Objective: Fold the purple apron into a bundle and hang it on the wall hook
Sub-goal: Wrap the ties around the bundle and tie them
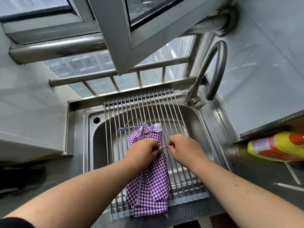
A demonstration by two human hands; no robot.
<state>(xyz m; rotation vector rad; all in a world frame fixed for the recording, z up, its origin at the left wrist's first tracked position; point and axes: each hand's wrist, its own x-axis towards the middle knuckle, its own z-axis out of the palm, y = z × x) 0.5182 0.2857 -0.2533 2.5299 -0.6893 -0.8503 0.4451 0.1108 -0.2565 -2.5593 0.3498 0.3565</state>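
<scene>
Purple-and-white gingham marked the apron (148, 183), which lay folded lengthwise into a narrow strip on the roll-up drying rack (185, 162) over the steel sink (102, 145). Its lower end hung over the rack's near edge, and its far end, with a white patch and a loop of blue-grey cord (131, 125), rested on the rods toward the window. We held both hands over the middle of the strip. Our left hand (143, 153) was curled on top of the cloth, and its fingertips pinched one end of a thin twisted string (163, 147). Our right hand (182, 147) pinched the other end between thumb and forefinger, so the short length ran taut between the two hands just above the fabric. A curved metal tap (213, 69) stood at the far right corner of the sink. A yellow and orange bottle (278, 146) lay on its side on the counter to the right, well apart from the apron.
</scene>
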